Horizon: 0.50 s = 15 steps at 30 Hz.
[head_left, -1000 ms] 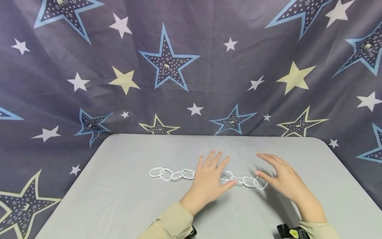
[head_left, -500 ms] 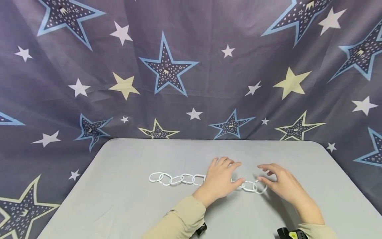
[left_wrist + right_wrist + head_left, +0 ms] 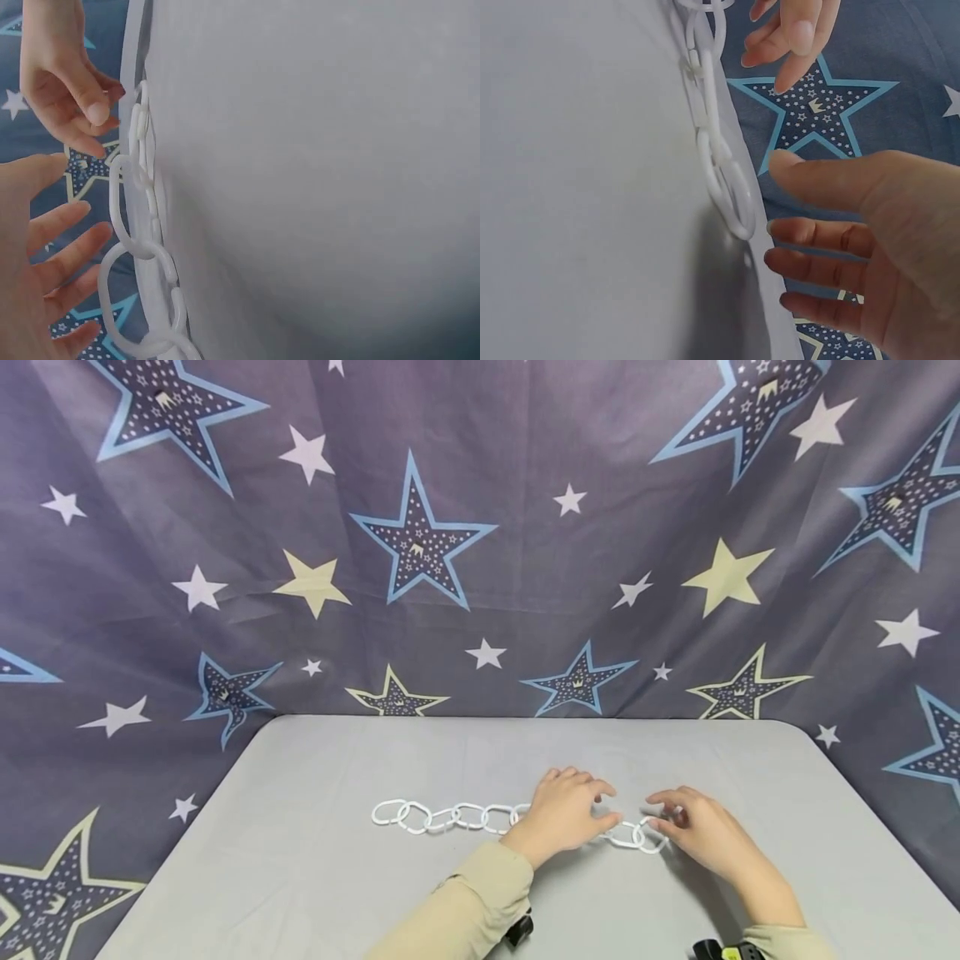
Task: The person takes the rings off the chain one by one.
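A chain of white oval links [image 3: 455, 815] lies across the grey tabletop, its right end near my right hand. My left hand [image 3: 566, 810] is over the chain right of its middle, hiding several links. In the left wrist view its fingers [image 3: 67, 259] are spread and loosely bent, with nothing between them, beside the links [image 3: 146, 251]. My right hand [image 3: 701, 831] is by the end link [image 3: 654, 849], thumb and fingers apart. The right wrist view shows a gap between this hand [image 3: 900, 225] and the last link [image 3: 739, 202].
The grey table [image 3: 315, 877] has rounded far corners. Behind it and at both sides hangs a dark cloth [image 3: 510, 552] printed with stars. Both wrists carry black bands, the right one [image 3: 738, 951] with a yellow-green patch.
My left hand has moved right along the chain, and its fingers have gone from spread to more bent. The right hand's fingers have curled a little. The head view has tilted up slightly.
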### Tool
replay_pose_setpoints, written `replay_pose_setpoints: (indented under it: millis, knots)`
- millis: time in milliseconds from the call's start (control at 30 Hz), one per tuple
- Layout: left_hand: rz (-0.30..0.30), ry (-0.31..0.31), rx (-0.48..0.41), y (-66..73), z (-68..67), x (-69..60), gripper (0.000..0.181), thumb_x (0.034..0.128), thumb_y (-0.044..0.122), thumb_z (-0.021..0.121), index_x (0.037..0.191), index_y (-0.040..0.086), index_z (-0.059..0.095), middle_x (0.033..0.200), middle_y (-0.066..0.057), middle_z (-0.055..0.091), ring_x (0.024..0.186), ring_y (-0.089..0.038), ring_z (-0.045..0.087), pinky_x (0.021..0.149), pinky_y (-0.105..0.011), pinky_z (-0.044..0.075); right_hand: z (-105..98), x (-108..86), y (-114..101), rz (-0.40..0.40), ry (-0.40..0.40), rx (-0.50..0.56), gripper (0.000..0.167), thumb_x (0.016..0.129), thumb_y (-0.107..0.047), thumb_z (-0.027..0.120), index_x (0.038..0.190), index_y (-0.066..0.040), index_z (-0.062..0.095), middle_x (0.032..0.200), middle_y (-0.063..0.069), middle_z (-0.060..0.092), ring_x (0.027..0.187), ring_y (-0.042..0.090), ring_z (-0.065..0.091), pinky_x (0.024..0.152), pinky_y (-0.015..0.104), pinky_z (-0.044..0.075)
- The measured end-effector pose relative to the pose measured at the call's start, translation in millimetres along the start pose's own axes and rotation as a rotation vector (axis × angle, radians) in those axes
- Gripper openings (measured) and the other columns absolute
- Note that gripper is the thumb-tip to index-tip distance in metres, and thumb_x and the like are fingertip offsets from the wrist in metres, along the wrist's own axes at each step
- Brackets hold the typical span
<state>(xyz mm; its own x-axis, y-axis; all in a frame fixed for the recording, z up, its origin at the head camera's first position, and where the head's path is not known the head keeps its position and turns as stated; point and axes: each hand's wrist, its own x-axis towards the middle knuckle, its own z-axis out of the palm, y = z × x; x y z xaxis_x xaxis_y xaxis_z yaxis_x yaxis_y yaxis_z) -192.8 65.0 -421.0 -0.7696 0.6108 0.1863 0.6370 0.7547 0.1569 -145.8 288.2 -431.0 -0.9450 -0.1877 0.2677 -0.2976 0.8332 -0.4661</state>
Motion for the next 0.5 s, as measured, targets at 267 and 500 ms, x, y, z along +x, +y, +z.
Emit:
replay_pose_setpoints:
  millis: [267, 500]
  knots:
    - [-0.043, -0.078, -0.032, 5.3, 7.7, 9.4, 0.030, 0.0892, 0.051, 0.068, 0.113, 0.034, 0.072, 0.086, 0.021, 0.063, 0.087, -0.002, 0.053, 0.087, -0.025, 0.040, 8, -1.1, 5, 0.047, -0.067, 0.009, 0.021, 0.080, -0.015, 0.081, 0.098, -0.008, 0.072, 0.076, -0.008, 0.052, 0.066, 0.007, 0.046, 0.058, 0.029, 0.040]
    - [-0.061, -0.091, -0.011, 9.3, 17.8, 16.3, 0.024, 0.0860, 0.050, 0.072, 0.104, 0.034, 0.074, 0.078, 0.022, 0.063, 0.084, -0.003, 0.056, 0.080, -0.024, 0.039, 9, -0.4, 3, 0.105, -0.105, 0.001, 0.013, 0.083, -0.012, 0.078, 0.092, -0.009, 0.070, 0.073, -0.004, 0.048, 0.066, 0.012, 0.044, 0.060, 0.033, 0.038]
